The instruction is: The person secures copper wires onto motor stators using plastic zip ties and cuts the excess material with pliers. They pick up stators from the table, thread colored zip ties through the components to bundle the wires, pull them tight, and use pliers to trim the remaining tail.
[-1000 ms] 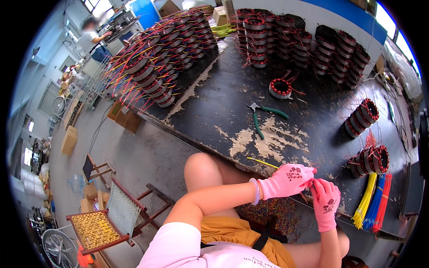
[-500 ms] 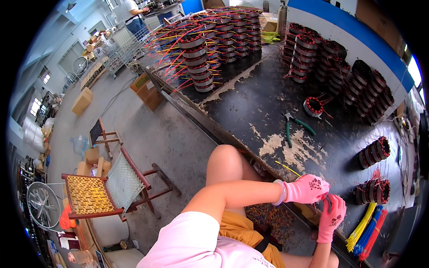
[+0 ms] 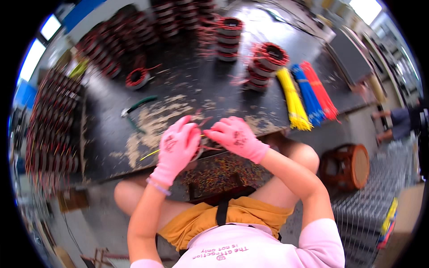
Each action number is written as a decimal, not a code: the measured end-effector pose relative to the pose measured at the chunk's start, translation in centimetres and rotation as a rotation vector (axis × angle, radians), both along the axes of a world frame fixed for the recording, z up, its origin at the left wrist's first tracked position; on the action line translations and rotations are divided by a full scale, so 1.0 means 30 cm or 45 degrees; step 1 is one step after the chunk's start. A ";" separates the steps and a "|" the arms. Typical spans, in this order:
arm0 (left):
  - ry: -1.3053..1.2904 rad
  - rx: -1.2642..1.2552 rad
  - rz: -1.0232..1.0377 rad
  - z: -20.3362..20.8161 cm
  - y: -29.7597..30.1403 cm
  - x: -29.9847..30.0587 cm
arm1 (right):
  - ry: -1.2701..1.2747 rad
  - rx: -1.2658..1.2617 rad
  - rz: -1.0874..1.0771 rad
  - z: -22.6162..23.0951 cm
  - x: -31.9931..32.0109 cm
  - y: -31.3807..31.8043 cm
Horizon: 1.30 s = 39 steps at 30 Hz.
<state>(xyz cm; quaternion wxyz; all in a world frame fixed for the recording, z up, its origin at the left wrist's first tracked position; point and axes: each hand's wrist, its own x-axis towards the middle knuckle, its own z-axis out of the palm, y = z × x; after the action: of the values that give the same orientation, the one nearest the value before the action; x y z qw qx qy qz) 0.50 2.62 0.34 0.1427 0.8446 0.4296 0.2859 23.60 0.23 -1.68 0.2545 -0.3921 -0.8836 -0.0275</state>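
Both hands on the wound coil at the bench edge.
We keep the left pink-gloved hand (image 3: 178, 147) cupped round the red-wired copper coil (image 3: 196, 151), the right pink-gloved hand (image 3: 236, 136) pinching its leads (thin yellow cable tie (image 3: 149, 154) just beside, so mind snagging).

No packages, labels, signs or screens show clearly. The nearest to a package is a brown cardboard box (image 3: 404, 214) at the right edge, on the floor, its flat side plain and partly cut off by the picture's rim.
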 end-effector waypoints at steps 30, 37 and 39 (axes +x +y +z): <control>0.001 0.895 -0.232 0.288 -0.100 0.125 | 0.909 -0.812 -0.134 0.442 0.164 -0.321; 0.031 0.597 0.003 0.245 -0.110 -0.050 | 0.663 -0.822 -0.457 0.252 0.007 -0.110; -0.116 0.381 0.083 0.172 -0.109 -0.031 | 0.519 -0.800 -0.448 0.109 -0.028 -0.043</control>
<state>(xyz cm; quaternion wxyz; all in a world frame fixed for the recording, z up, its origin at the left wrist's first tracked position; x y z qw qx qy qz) -0.44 -0.64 5.51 0.0253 0.8283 0.4024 0.3891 22.76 -1.07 1.60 0.2837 -0.5931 -0.7000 0.2788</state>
